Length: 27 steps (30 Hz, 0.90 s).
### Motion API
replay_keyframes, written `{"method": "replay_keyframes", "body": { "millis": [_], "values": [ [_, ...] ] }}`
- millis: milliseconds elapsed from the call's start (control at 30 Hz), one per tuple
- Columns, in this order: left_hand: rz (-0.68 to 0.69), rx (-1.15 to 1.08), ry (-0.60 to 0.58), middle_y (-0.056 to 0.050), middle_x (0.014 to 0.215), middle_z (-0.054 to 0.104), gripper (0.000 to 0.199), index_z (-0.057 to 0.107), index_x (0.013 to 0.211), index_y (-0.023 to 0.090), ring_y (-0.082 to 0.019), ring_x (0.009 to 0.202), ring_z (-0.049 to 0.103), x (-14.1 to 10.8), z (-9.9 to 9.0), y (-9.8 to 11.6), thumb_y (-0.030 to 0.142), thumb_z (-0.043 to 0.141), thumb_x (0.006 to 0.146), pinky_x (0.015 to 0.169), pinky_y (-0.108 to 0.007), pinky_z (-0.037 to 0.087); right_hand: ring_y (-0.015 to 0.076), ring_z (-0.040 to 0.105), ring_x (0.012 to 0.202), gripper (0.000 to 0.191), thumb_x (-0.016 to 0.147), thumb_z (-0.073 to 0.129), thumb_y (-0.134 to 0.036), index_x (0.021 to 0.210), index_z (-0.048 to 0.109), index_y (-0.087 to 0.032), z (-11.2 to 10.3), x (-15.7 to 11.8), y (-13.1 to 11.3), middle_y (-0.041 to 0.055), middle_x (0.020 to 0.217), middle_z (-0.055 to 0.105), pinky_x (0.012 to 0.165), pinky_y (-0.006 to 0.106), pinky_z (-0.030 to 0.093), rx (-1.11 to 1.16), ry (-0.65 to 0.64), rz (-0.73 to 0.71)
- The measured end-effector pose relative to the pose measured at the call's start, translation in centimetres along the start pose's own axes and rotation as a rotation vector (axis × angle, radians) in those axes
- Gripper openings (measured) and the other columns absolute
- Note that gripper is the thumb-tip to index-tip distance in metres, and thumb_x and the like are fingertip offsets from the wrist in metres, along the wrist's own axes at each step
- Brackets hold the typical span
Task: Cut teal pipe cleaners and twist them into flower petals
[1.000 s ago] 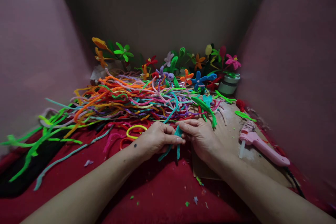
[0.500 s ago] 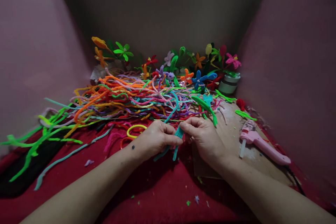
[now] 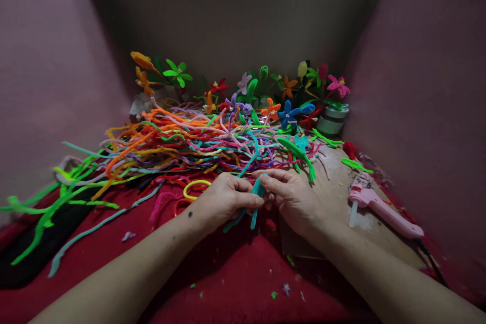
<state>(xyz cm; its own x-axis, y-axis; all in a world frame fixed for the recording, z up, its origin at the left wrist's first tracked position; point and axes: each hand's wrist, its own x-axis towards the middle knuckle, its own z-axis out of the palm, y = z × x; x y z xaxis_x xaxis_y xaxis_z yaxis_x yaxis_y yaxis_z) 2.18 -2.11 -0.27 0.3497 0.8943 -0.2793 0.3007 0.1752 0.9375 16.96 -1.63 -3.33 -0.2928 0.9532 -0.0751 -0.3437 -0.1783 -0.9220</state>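
Observation:
Between my two hands is a teal pipe cleaner (image 3: 258, 188), folded into a flat, petal-like strip with loose ends hanging below. My left hand (image 3: 230, 197) pinches it from the left, thumb and fingers closed on its lower part. On the other side my right hand (image 3: 292, 195) grips its upper end between thumb and forefinger. The remaining right fingers are curled and partly hidden. Just left of my left wrist lie scissors with a yellow and an orange-red handle loop (image 3: 195, 190); their blades are out of sight.
A big heap of coloured pipe cleaners (image 3: 182, 136) spreads behind my hands. Pipe-cleaner flowers (image 3: 288, 114) stand along the back, near a pale jar (image 3: 332, 120). At right, a pink glue gun (image 3: 383, 211) rests on cardboard (image 3: 334, 202). Scraps dot the red cloth (image 3: 228, 283).
My right fingers have shifted slightly at the top of the teal pipe cleaner, the forefinger now more stretched. My left hand keeps its pinch nearly in place.

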Motion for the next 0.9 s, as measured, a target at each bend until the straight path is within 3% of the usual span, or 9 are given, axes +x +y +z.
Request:
{"method": "replay_keyframes", "body": {
  "millis": [100,233,333,567,733,900],
  "values": [
    [-0.002,-0.022,0.027,0.007,0.034,0.031,0.022,0.056,0.048,0.014,-0.003,0.032,0.021,0.1,0.1,-0.3,0.03,0.064,0.063,0.035,-0.022,0.012,0.0068,0.044,0.046,0.02,0.068,0.068,-0.034,0.07,0.067,-0.014,0.2,-0.3,0.1,-0.0013,0.054,0.056,0.044,0.02,0.031,-0.056,-0.064,-0.014],
    [0.003,-0.03,0.051,0.007,0.034,0.033,0.025,0.055,0.048,0.015,-0.004,0.031,0.024,0.5,0.2,-0.8,0.032,0.064,0.063,0.035,-0.021,0.015,0.0058,0.038,0.044,0.019,0.067,0.069,-0.032,0.065,0.066,-0.014,0.2,-0.3,0.2,-0.0032,0.05,0.05,0.043,0.021,0.026,-0.075,0.027,-0.047],
    [0.028,-0.03,0.044,0.007,0.035,0.035,0.026,0.055,0.048,0.014,-0.004,0.032,0.026,0.6,0.3,-1.0,0.033,0.065,0.064,0.035,-0.021,0.015,0.0057,0.038,0.043,0.02,0.067,0.069,-0.031,0.058,0.063,-0.014,0.3,-0.3,0.3,-0.0045,0.047,0.046,0.042,0.021,0.027,-0.061,0.063,-0.061],
    [0.044,-0.027,0.049,0.006,0.036,0.036,0.027,0.057,0.05,0.014,-0.004,0.033,0.025,0.4,0.3,-0.8,0.034,0.063,0.067,0.035,-0.02,0.016,0.0071,0.045,0.048,0.015,0.068,0.068,-0.028,0.063,0.064,-0.015,0.4,-0.5,0.4,-0.0031,0.054,0.053,0.046,0.021,0.034,-0.039,0.033,-0.078],
    [0.038,0.0,-0.024,0.006,0.038,0.039,0.024,0.059,0.056,0.013,-0.003,0.034,0.028,0.5,0.1,-0.8,0.033,0.062,0.068,0.036,-0.019,0.018,0.0068,0.044,0.043,0.02,0.061,0.072,-0.026,0.055,0.057,-0.015,0.3,-0.2,-0.5,-0.0047,0.049,0.051,0.043,0.021,0.035,0.03,0.15,-0.055],
    [-0.075,0.077,-0.104,0.005,0.038,0.045,0.018,0.062,0.062,0.013,-0.004,0.031,0.032,0.3,-0.3,-0.4,0.031,0.062,0.067,0.032,-0.018,0.017,0.0056,0.041,0.038,0.025,0.054,0.075,-0.025,0.052,0.053,-0.015,0.4,0.1,-1.4,-0.0062,0.044,0.048,0.037,0.02,0.031,0.102,0.257,-0.025]
  ]
}}
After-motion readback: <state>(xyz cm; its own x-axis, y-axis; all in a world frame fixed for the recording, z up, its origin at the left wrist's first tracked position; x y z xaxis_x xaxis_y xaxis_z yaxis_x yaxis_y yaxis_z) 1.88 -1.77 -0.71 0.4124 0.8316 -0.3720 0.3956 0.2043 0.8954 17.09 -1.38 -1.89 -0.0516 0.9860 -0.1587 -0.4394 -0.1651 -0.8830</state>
